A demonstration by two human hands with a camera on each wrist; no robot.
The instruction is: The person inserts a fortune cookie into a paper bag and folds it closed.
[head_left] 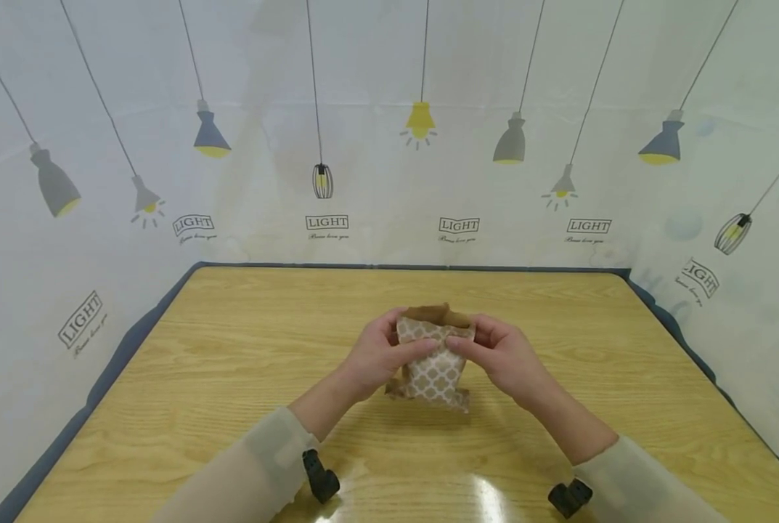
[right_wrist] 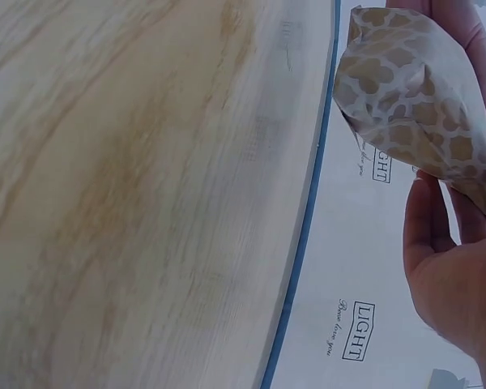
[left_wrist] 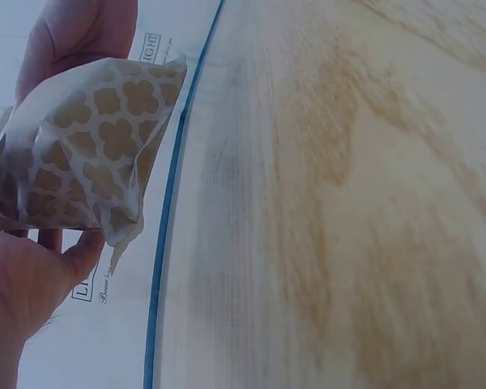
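Observation:
A small brown paper bag [head_left: 436, 374] with a white lattice pattern is held above the wooden table, its top edge spread so the plain brown inside shows. My left hand [head_left: 377, 354] grips the bag's upper left side, thumb across the patterned front and fingers behind. On the opposite side my right hand [head_left: 510, 359] pinches the upper right edge in the same way, the two thumb tips close together. The bag's lower end is crumpled and flares at the corners. Both wrist views show the bag [left_wrist: 97, 150] creased, with fingers [right_wrist: 429, 215] at its edge.
The wooden table [head_left: 232, 349] spreads around both hands, with a dark blue border [head_left: 415, 267] along its far edge. Behind it hangs a white backdrop [head_left: 376, 145] printed with lamps and lettering. Small black devices [head_left: 320, 477] sit at both sleeve cuffs.

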